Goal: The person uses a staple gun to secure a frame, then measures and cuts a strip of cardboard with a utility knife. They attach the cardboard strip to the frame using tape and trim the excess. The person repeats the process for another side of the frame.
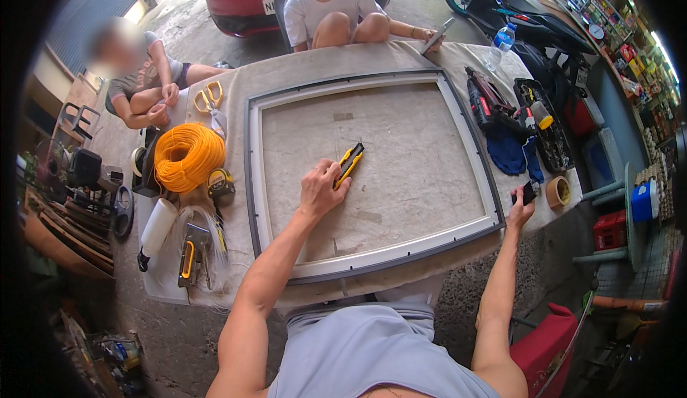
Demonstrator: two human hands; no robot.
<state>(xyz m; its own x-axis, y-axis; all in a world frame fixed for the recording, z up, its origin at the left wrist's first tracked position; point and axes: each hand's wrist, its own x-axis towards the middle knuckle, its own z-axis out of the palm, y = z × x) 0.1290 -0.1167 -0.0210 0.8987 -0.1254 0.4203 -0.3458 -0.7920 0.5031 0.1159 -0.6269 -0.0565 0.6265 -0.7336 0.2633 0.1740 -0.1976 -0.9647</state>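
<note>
My left hand [323, 189] grips a yellow-and-black utility knife [349, 165], held above the cloth inside a large rectangular frame [255, 162]. The frame lies flat on the table, white along its inner edge and dark grey outside. At the table's right edge, my right hand [521, 213] has its fingers closed round a small black object [529, 193], too small to name surely. Close beside that hand stands a brown tape roll [557, 192]. Dark blue fabric [507, 152], perhaps a glove, lies just beyond.
Orange cord [189, 156], a tape measure [220, 184], scissors [209, 100] and a white roll [159, 226] lie on the left. Power tools [484, 105], a black tool tray [547, 130] and a water bottle [505, 37] occupy the right. Two people sit beyond the table.
</note>
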